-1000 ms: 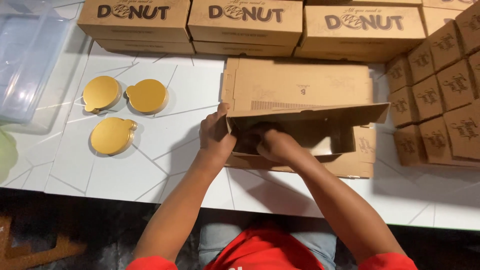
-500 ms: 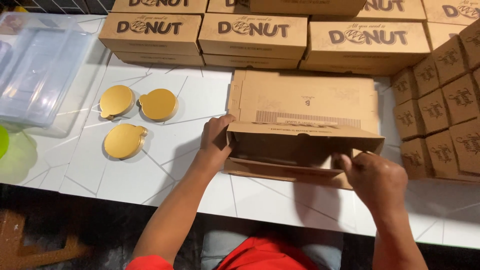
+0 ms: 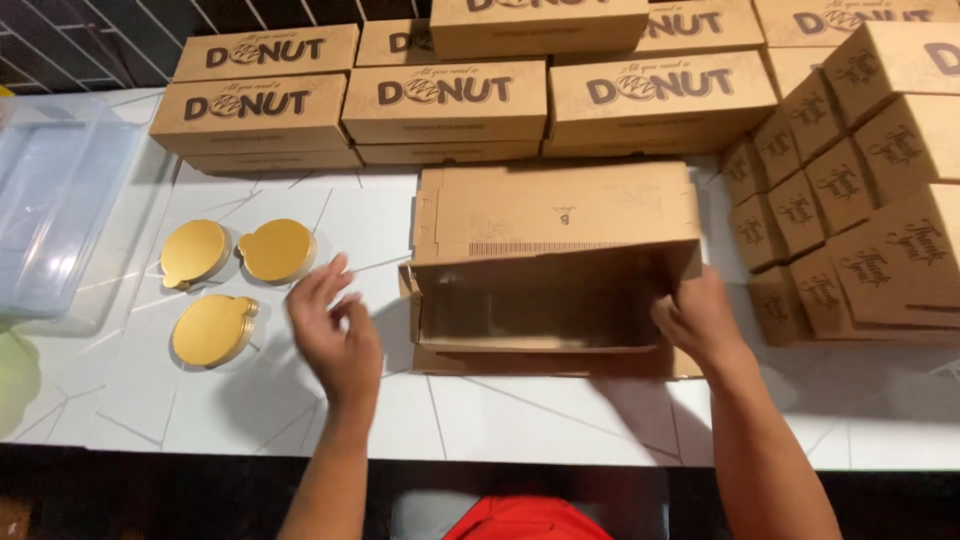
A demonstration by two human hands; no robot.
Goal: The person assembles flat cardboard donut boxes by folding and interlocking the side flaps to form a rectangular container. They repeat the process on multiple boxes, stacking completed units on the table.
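Brown cardboard box (image 3: 556,262), half-folded, lid raised

On my screen I see a white surface (image 3: 500,420) with thin grey lines. At its far edge stand closed brown cardboard boxes (image 3: 445,100), long and flat, stacked in two layers, with dark printed lettering on the front. To the right there is a pile of smaller brown boxes (image 3: 850,200), lying tilted against each other. At the left edge rests a clear plastic container (image 3: 50,210), and just below it I see something pale green (image 3: 15,375), only partly in view.
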